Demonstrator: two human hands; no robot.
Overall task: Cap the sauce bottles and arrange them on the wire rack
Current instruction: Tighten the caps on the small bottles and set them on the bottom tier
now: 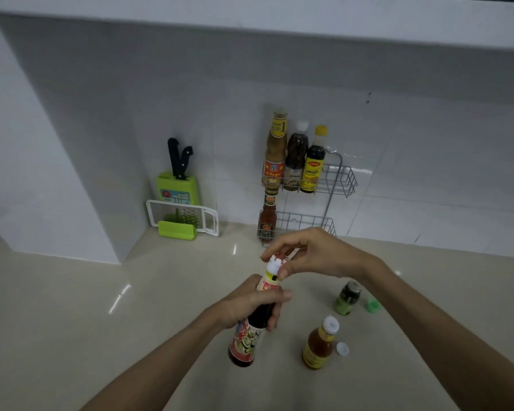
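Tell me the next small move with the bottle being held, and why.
Likely seat the red cap squarely and twist it down. The right hand pinches it at the dark bottle's mouth, where the white spout shows below it, so it looks not yet closed. The left hand grips the bottle's neck to steady it.

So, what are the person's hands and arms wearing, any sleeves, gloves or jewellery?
Nothing worn that shows. The left hand and right hand are bare: no gloves, rings, watch or bands. No sleeve shows on either arm up to the frame edge.
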